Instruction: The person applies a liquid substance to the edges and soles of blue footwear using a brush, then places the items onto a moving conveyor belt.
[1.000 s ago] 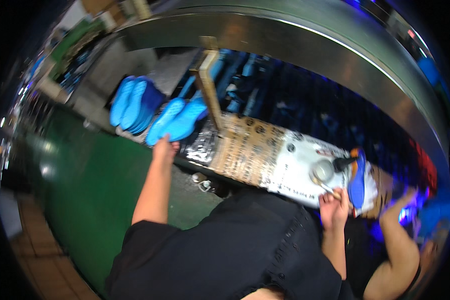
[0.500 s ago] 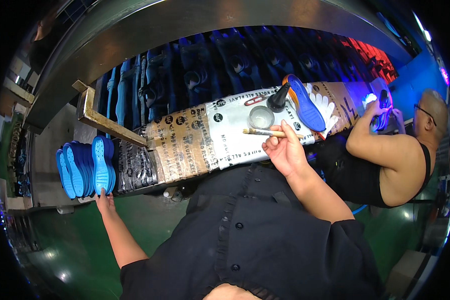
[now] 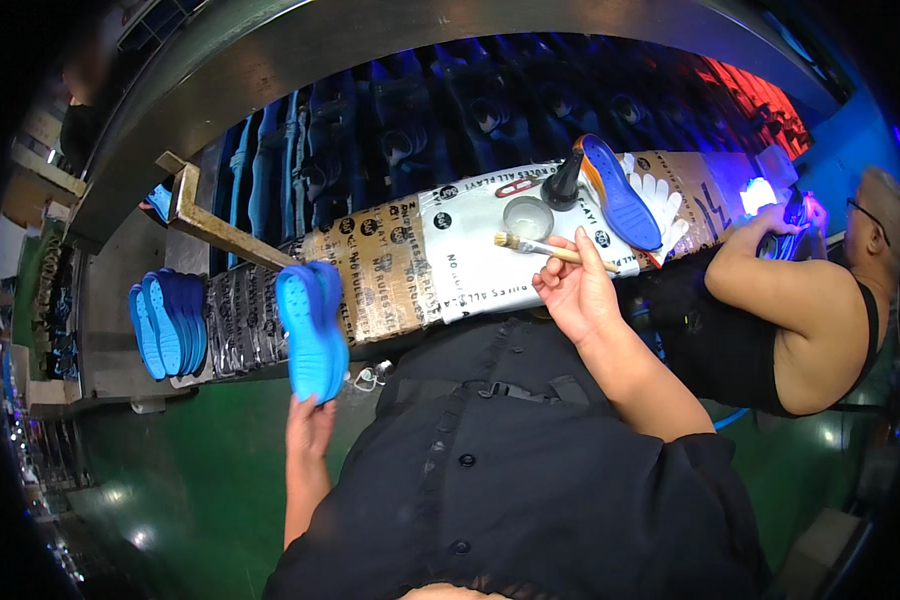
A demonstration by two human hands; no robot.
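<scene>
Overhead, head view only, lines as follows.

Left hand: the left hand [image 3: 310, 428] is raised, fingers wrapped round the lower end of a pair of bright blue soles [image 3: 313, 328], which stand upright against each other in front of the bench edge.

Right hand: the right hand [image 3: 573, 290] pinches a wooden-handled brush [image 3: 542, 248] between thumb and fingers; bristles point left, over the white sheet.

Bench: a long work surface [image 3: 390, 275] wrapped in printed brown and white covering, curving with the lens.

On the bench: a small round glass dish [image 3: 528, 216] just beside the brush tip; a black cone-shaped nozzle bottle [image 3: 564, 184] behind it; a blue sole with an orange rim [image 3: 620, 192] lying tilted beside the bottle; white gloves [image 3: 660, 200] under and past it.

Left end: a stack of darker blue soles [image 3: 167, 326] standing on edge, well apart from the held pair; a metal angle bar [image 3: 220, 228] slants above them.

Neighbour: another person's arm [image 3: 780, 290] rests on the far right of the bench, clear of both hands.

Risk, judged: the two soles are gripped at one end only, so they could splay or slip. A loaded brush held over the sheet could drip off the dish. An elbow swing might tip the bottle.
</scene>
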